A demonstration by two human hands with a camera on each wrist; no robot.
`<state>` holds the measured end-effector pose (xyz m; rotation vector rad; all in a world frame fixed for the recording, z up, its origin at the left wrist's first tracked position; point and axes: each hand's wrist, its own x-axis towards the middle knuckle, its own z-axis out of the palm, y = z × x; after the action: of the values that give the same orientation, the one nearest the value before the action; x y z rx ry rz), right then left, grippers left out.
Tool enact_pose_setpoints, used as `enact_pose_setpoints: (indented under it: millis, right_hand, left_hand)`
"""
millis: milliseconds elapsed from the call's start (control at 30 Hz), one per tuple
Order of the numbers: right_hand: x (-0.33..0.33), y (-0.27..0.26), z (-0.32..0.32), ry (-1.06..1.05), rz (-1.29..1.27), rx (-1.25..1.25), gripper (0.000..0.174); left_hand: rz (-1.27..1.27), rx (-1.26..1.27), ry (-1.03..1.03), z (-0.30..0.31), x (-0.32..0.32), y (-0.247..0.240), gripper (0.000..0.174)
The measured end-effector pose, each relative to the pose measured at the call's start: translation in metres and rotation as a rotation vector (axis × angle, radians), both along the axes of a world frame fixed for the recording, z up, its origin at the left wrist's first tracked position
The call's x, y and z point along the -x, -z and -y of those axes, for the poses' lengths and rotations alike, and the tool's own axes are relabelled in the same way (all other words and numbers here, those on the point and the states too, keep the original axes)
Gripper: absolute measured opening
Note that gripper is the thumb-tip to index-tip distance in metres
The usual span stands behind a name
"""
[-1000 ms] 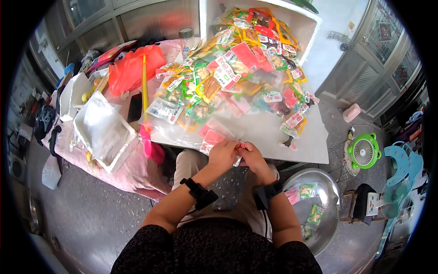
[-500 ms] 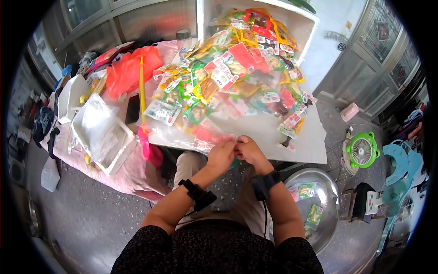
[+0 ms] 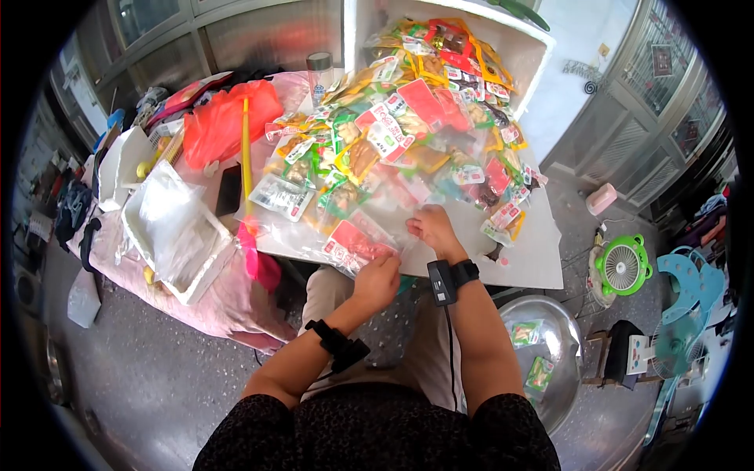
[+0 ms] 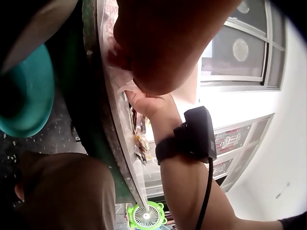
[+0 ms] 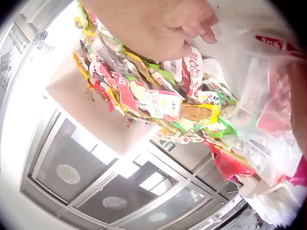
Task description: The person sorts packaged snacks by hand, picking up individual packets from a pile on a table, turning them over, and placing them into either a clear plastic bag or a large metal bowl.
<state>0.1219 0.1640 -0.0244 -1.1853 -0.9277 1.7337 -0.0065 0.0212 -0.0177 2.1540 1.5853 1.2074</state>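
My left hand (image 3: 377, 281) pinches the near right edge of a clear plastic bag (image 3: 355, 243) with a red panel and white-and-red print, at the table's front edge. Up and to its right, my right hand (image 3: 433, 229) hovers over the tabletop with fingers curled in. In the right wrist view, clear film shows right by those fingertips (image 5: 207, 34); I cannot tell whether they grip it. Ahead of both hands lies a big heap of food packets (image 3: 385, 133), mostly green, yellow and red. A flat silver-white packet (image 3: 281, 194) rests left of the bag.
A white foam box (image 3: 534, 59) stands behind the heap. To the left are a foam tray (image 3: 206, 271) of clear bags, a yellow stick (image 3: 247, 157) and a red plastic bag (image 3: 228, 118). A metal basin (image 3: 564, 334) with packets sits on the floor at right, near a green fan (image 3: 624, 265).
My hands were together at the bag's edge; now the right has moved up and away from the left. The left hand has stayed near the edge, and the printed bag lies more spread out.
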Motion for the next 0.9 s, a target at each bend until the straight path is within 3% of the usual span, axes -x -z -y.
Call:
enact_pose_setpoints:
  millis: [200,400,500,600,733,800,900]
  right_hand:
    - [0.025,0.014,-0.025,0.181,-0.001,0.032,0.049]
    - [0.004,-0.005,0.011,0.262,-0.403,-0.089,0.027]
    - [-0.017,-0.029,0.047,0.269,-0.269,-0.172,0.008]
    - [-0.049,-0.018,0.069,0.257,-0.148,-0.328,0.010]
    - [-0.080,-0.025,0.111,0.297,-0.317,-0.358,0.015]
    - [-0.085,-0.036,0.132,0.337,-0.439,-0.335,0.016]
    - [-0.096,-0.023,0.151,0.237,-0.438,-0.330,0.014]
  left_hand:
    - [-0.014,0.035,-0.017,0.001,0.002,-0.004,0.015]
    - [0.004,-0.020,0.001,0.000,0.003,0.001,0.018]
    - [-0.045,-0.040,-0.036,0.004,0.003,-0.006,0.020]
    - [-0.106,0.004,-0.089,0.009,0.003,-0.011,0.019]
    - [-0.102,-0.155,-0.097,0.008,0.005,-0.008,0.014]
    - [-0.046,-0.146,-0.081,0.006,0.008,-0.007,0.011]
    - [0.065,-0.099,-0.050,0.002,0.012,-0.005,0.008]
